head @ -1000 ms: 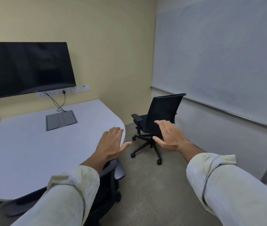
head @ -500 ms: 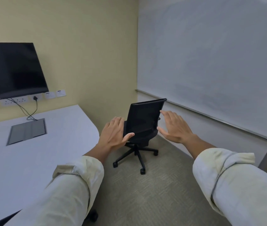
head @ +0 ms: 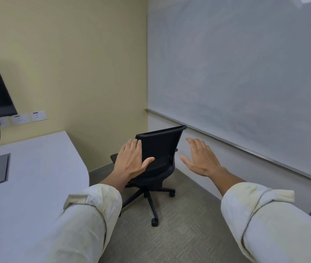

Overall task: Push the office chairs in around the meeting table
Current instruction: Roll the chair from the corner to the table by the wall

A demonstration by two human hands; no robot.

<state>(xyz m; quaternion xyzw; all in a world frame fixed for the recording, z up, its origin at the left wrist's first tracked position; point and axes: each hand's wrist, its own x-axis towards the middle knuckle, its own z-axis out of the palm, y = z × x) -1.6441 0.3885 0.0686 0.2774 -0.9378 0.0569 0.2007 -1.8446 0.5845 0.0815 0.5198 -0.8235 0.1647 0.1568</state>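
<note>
Two bare hands reach forward from rolled cream sleeves toward a black mesh-backed office chair on a five-wheeled base (head: 158,158), which stands in the room's corner on grey carpet (head: 188,234), apart from the pale grey rounded bench (head: 37,186) at left. The left hand (head: 132,162) is flat and empty, fingers (head: 132,147) together, thumb out, overlapping the chair back's left edge; contact cannot be told. The right hand (head: 201,159) hovers beside the back, fingers loosely extended, holding nothing.
</note>
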